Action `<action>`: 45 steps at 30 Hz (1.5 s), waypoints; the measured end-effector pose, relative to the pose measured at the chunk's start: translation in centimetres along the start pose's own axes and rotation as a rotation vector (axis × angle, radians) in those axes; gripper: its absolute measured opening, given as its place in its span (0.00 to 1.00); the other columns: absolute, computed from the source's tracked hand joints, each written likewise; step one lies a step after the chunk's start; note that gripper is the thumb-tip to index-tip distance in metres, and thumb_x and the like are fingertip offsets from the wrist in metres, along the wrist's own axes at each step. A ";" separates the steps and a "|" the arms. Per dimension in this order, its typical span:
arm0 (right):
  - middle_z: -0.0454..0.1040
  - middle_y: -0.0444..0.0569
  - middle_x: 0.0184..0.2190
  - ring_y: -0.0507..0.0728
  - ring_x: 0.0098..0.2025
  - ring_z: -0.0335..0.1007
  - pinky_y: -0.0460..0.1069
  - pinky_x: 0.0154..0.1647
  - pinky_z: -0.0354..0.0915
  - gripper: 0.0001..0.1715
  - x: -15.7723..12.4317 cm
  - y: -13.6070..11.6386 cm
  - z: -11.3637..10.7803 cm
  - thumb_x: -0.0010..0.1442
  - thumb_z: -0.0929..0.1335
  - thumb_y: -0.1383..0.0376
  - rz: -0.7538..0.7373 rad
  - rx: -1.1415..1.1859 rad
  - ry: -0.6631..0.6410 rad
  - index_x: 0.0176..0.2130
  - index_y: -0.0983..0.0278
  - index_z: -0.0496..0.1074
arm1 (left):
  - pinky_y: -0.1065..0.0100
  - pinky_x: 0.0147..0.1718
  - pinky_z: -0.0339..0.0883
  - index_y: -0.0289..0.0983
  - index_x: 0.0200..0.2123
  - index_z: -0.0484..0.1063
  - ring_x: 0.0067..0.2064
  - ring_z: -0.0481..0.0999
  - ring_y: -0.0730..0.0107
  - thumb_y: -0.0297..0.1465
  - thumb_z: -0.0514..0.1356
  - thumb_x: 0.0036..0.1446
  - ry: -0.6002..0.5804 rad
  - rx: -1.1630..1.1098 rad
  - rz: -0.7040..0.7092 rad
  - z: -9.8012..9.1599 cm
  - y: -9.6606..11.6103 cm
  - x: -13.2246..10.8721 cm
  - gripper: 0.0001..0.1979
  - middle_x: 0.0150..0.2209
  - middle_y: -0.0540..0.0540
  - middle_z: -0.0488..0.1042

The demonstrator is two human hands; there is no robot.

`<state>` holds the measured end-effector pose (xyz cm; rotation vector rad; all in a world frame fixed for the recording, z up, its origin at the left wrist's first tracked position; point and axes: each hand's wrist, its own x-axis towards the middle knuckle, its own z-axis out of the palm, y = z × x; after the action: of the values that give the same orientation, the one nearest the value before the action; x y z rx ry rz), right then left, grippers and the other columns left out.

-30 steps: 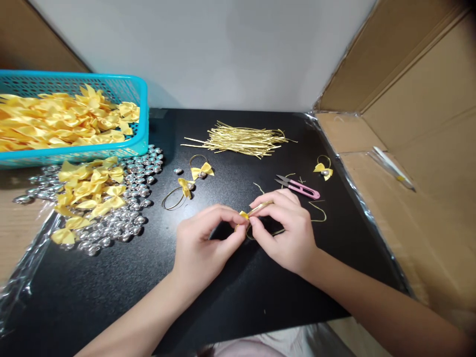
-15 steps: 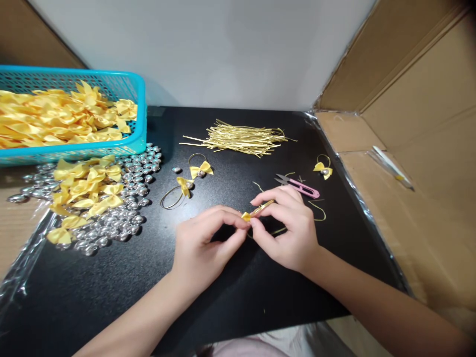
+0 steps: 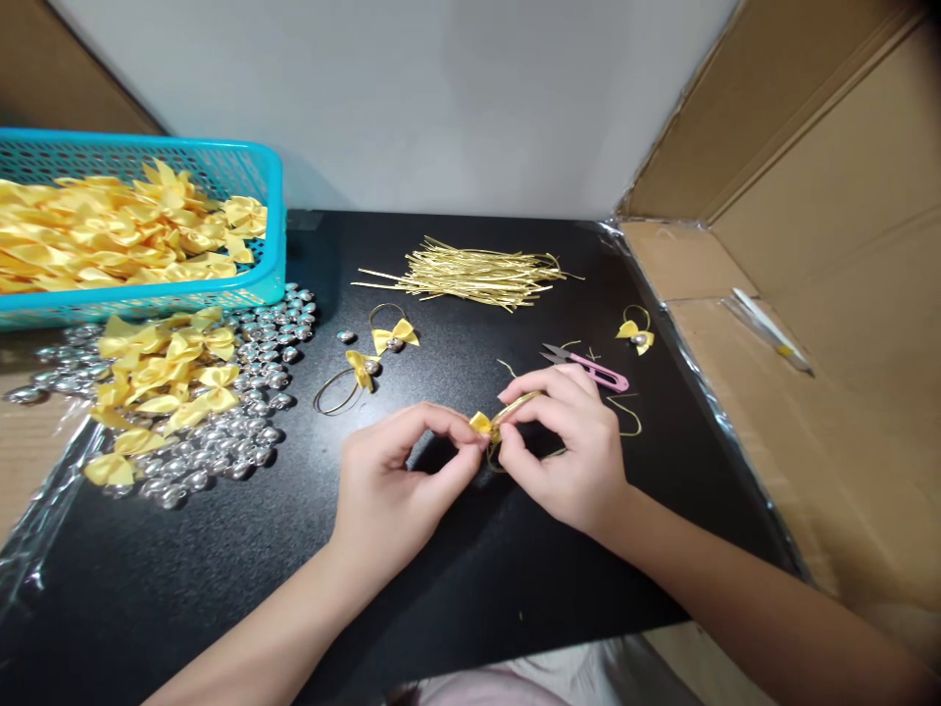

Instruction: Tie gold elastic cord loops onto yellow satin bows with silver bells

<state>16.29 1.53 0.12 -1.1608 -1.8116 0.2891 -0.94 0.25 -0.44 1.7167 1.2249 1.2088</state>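
Between thumb and forefinger, my left hand point(image 3: 404, 476) pinches a small yellow ribbon bow point(image 3: 480, 423), partly covered by the fingertips. My right hand point(image 3: 569, 446) is closed on a gold cord point(image 3: 520, 403) that meets the bow. A thin loop of that cord hangs below the fingertips. Just beyond my right hand lie pink thread snips point(image 3: 604, 374) with dark blades. Left of centre are two gold cord loops, each bearing a yellow bow with a silver bead point(image 3: 394, 344). One more such bow loop point(image 3: 636, 336) lies at the right.
A turquoise basket point(image 3: 274, 226) full of yellow bows stands at the back left. Silver beads point(image 3: 202, 461) and loose bows point(image 3: 173, 368) are heaped before it. Cut gold cords point(image 3: 477, 275) lie at the back centre. A white-handled tool point(image 3: 768, 328) rests on the cardboard at right.
My left hand has drawn slightly left and the bow shows more between the hands. The cord by my right fingers now bends in a curve. The whole view has shifted slightly.
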 end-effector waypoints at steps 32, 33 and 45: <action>0.77 0.48 0.37 0.59 0.40 0.72 0.58 0.47 0.65 0.08 0.1 -0.4 -0.4 0.55 0.70 0.71 -0.001 -0.055 0.086 0.26 0.60 0.70 | 0.73 0.36 0.69 0.41 0.29 0.73 0.33 0.76 0.74 0.22 0.66 0.52 0.056 -0.050 -0.070 0.3 0.1 0.0 0.08 0.29 0.55 0.77; 0.77 0.49 0.37 0.59 0.41 0.72 0.58 0.47 0.65 0.08 0.1 -0.4 -0.4 0.55 0.70 0.71 0.001 -0.058 0.090 0.26 0.60 0.70 | 0.73 0.36 0.69 0.41 0.29 0.73 0.33 0.76 0.75 0.22 0.66 0.52 0.057 -0.054 -0.068 0.3 0.2 0.0 0.08 0.29 0.55 0.77; 0.74 0.48 0.33 0.54 0.37 0.74 0.48 0.38 0.71 0.09 0.0 0.0 0.1 0.58 0.67 0.74 0.072 0.266 -0.074 0.28 0.63 0.68 | 0.73 0.32 0.68 0.37 0.31 0.76 0.29 0.75 0.75 0.23 0.61 0.55 -0.091 0.148 0.022 -0.1 0.7 0.9 0.05 0.28 0.52 0.78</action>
<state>16.19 1.52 0.04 -1.0400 -1.7352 0.6033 -0.75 0.90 0.51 1.8765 1.2705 1.0625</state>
